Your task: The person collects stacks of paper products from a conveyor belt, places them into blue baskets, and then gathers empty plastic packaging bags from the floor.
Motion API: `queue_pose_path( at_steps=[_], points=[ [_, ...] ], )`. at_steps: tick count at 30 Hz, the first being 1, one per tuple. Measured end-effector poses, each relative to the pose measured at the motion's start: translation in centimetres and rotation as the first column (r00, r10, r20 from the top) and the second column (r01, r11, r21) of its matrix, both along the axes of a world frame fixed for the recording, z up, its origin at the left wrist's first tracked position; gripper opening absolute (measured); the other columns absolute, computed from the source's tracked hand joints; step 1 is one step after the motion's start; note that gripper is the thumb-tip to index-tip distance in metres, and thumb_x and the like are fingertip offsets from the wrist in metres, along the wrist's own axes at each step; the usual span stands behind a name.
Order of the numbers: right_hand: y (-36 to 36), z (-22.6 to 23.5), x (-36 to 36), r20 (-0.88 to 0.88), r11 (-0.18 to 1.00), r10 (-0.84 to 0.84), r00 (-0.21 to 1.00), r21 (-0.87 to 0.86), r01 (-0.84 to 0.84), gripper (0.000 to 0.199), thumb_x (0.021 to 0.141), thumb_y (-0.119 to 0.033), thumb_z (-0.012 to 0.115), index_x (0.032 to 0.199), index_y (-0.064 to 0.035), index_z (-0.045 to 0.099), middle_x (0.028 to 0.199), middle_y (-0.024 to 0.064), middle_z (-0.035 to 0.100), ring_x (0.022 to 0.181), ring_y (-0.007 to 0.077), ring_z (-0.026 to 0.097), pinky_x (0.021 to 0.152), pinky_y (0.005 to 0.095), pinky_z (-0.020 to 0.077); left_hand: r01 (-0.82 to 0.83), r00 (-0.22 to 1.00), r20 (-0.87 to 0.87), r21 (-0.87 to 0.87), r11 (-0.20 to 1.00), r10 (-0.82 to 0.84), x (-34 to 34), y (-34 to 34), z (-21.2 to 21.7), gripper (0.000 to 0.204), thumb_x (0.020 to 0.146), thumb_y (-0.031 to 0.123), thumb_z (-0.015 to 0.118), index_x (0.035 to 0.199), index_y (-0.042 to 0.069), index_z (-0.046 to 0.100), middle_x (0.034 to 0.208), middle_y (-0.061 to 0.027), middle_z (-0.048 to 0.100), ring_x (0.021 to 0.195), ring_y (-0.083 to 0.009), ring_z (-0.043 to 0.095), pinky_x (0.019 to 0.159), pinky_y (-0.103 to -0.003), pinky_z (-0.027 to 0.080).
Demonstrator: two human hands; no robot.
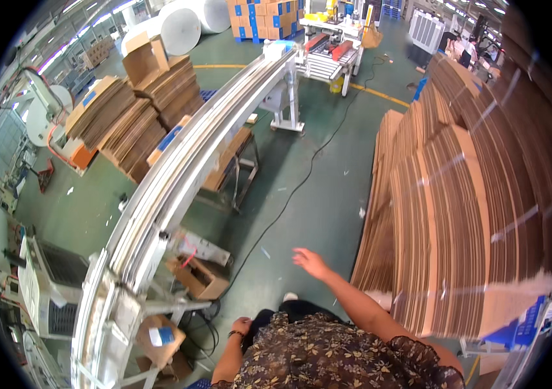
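My right hand [310, 261] is stretched forward over the green floor with its fingers apart and holds nothing. It is clear of the tall stacks of flattened cardboard [444, 227] on the right. Low by my body hangs my left hand [241, 325], a dark band at its wrist. Its fingers look curled in, and no object shows in them. The nearest things to it are an open cardboard box [198, 277] under the conveyor and some black cable on the floor.
A long raised conveyor [182, 142] runs from the lower left to a white machine with rollers [334, 48]. Left of it stand more cardboard stacks [127, 123]. A black cable [298, 181] crosses the floor ahead. White rolls [180, 29] and a boxed pallet [266, 19] stand far off.
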State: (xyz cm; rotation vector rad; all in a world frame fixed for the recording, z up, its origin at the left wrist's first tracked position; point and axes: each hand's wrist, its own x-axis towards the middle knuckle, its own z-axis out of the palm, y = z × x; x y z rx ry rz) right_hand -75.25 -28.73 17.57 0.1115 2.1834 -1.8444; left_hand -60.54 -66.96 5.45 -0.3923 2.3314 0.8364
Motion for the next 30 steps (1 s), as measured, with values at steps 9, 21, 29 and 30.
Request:
queue_pose_path(
  at_steps=[9, 21, 29, 30],
  points=[
    [13.5, 4.3, -22.0, -0.104, 0.898, 0.267, 0.958, 0.389, -0.208, 0.038, 0.098, -0.030, 0.051, 0.131, -0.0120, 0.055, 0.112, 0.0176, 0.064, 0.102, 0.0337, 0.062, 0.087, 0.0408, 0.0488, 0.046, 0.908, 0.409, 0.121, 0.992, -0.092, -30.5, 5.7, -4.4, 0.019, 0.089, 0.028, 0.056, 0.093, 0.011, 0.062, 0.084, -0.0118, 0.064, 0.078, -0.0254, 0.064, 0.056, -0.049, 0.050],
    [36.0, -3.8, -9.9, 0.785, 0.800, -0.597, 0.167, 0.567, 0.194, 0.050, 0.092, -0.043, 0.053, 0.122, -0.0032, 0.061, 0.118, 0.0232, 0.062, 0.104, 0.0389, 0.060, 0.089, 0.0484, 0.0470, 0.399, 0.895, -0.447, 0.785, 0.474, -0.014, -89.2, 56.4, 23.6, 0.017, 0.096, 0.015, 0.059, 0.106, 0.002, 0.063, 0.087, -0.0002, 0.062, 0.080, -0.0088, 0.055, 0.075, -0.025, 0.047],
    [53.2, -10.1, -33.8, 0.776, 0.864, -0.502, 0.383, 0.469, 0.183, 0.047, 0.091, -0.042, 0.053, 0.114, -0.0024, 0.064, 0.110, 0.0238, 0.065, 0.099, 0.0386, 0.063, 0.085, 0.0479, 0.0487, 0.906, 0.370, -0.604, 0.066, -0.419, 0.706, -94.8, 74.8, 57.7, 0.019, 0.089, 0.022, 0.063, 0.096, 0.004, 0.063, 0.089, -0.0063, 0.059, 0.086, -0.0176, 0.056, 0.075, -0.032, 0.047],
    [57.0, -11.2, -37.0, 0.756, 0.868, -0.485, 0.440, 0.477, 0.138, 0.047, 0.091, -0.042, 0.053, 0.113, -0.0022, 0.064, 0.109, 0.0239, 0.065, 0.098, 0.0386, 0.064, 0.085, 0.0479, 0.0489, 0.870, 0.357, -0.591, -0.074, -0.488, 0.724, -95.4, 77.8, 59.3, 0.018, 0.088, 0.012, 0.065, 0.104, 0.005, 0.067, 0.092, -0.0070, 0.065, 0.091, -0.0189, 0.060, 0.083, -0.034, 0.048]
  ],
)
